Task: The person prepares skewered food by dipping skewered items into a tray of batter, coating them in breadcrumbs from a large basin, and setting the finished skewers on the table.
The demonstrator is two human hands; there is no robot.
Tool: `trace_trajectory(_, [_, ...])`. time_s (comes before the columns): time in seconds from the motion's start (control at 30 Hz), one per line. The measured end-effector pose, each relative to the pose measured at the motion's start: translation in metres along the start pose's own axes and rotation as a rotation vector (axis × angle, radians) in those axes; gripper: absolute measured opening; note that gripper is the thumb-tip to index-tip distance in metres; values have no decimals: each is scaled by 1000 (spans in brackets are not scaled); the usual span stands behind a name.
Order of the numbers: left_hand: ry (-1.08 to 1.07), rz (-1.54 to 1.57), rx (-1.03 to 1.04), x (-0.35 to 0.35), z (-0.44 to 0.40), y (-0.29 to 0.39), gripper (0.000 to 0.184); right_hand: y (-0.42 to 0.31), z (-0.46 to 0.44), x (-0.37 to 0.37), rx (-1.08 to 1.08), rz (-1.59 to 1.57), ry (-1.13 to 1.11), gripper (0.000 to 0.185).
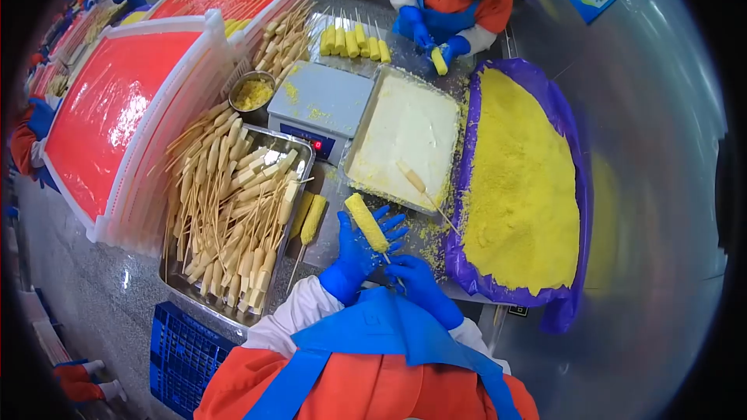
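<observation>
My right hand (420, 284), in a blue glove, is closed around the thin stick of a skewer coated in yellow crumbs (366, 222). Behind that skewer, my left hand (356, 253) is open, palm up with its fingers spread; whether it touches the coating I cannot tell. Left of it, coated skewers (313, 219) lie on the table. Ahead is a metal tray of pale batter (405, 124), with an uncoated skewer (412, 177) resting at its near edge. Yellow crumbs (517, 187) fill a purple-lined container (582, 163) to the right.
A metal tray (306, 175) heaped with uncoated skewers (233, 202) stands at left. Beyond are a scale (327, 97), a bowl of crumbs (253, 95) and several coated skewers (350, 40). Red-lined racks (117, 101) rise far left. Opposite, a co-worker (451, 0) holds a coated piece.
</observation>
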State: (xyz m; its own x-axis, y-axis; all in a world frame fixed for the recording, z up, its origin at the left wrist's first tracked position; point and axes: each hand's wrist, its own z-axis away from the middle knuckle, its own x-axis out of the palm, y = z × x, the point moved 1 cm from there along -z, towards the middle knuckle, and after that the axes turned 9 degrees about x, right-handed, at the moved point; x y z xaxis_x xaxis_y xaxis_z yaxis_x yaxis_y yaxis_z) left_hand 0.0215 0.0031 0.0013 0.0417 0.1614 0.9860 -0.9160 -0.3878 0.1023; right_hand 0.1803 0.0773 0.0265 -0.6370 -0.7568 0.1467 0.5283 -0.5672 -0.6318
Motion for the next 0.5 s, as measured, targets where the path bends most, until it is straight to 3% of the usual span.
trace_trajectory(0.03, [-147,190,-17,-29,-13,-4,106,3,-1,1,42,-145,-111,20])
trace_trajectory(0.07, [-156,175,-21,-21,-13,-8,106,2,1,-4,27,-152,-117,20])
trace_trajectory(0.13, [168,-126,99,-9,-15,-19,105,-2,5,-15,-87,-78,-68,21])
trace_trajectory(0.17, [156,-138,88,12,-15,-27,105,-1,6,-18,-102,-90,-64,21])
trace_trajectory(0.23, [499,-172,225,47,-9,-42,102,3,7,-25,-155,-49,-33,20])
trace_trajectory(0.27, [494,-179,220,20,-13,-43,102,6,7,-29,-160,-56,-30,20])
trace_trajectory(0.33, [-322,185,21,-48,-24,-42,99,13,3,-34,-132,0,-12,21])
trace_trajectory(0.37, [-325,182,18,-36,-22,-45,99,16,-1,-35,-136,-3,-11,21])
trace_trajectory(0.43, [372,-59,231,3,-12,-55,96,22,-4,-40,-308,10,43,22])
trace_trajectory(0.5, [422,-60,259,11,-5,-60,96,27,-4,-43,-290,43,42,22])
